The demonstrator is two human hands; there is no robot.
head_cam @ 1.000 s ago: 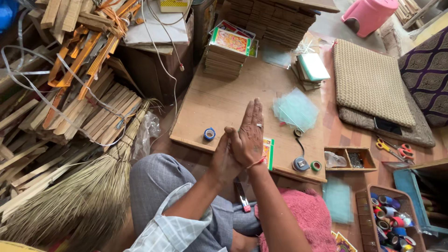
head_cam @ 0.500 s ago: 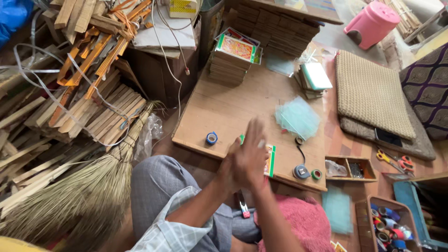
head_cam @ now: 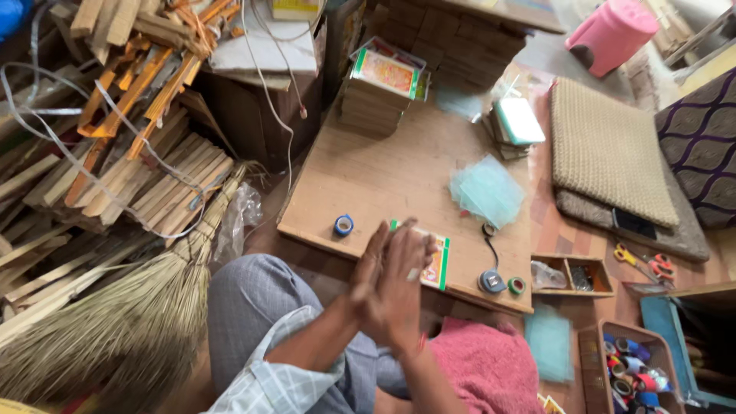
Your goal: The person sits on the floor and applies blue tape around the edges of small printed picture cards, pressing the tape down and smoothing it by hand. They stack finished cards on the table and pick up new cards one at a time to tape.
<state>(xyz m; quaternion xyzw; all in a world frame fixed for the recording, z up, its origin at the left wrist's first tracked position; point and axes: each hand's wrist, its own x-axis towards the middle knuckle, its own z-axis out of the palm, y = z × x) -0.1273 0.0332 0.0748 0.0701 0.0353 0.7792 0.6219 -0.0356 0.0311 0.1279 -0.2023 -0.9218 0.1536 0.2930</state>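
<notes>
Both hands, left hand point(head_cam: 369, 270) and right hand point(head_cam: 402, 295), are pressing palm to palm, grips flat and holding nothing, hovering over the green-edged picture card point(head_cam: 435, 262) lying at the worktop's point(head_cam: 368, 184) near edge.

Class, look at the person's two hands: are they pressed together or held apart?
Pressed together: the left hand lies palm to palm against the right hand, above the green-edged card.

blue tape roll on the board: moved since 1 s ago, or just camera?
No. The blue tape roll sits at the same spot near the front edge of the wooden board, left of the pressed-together hands, as before. Only the camera shifted.
</notes>
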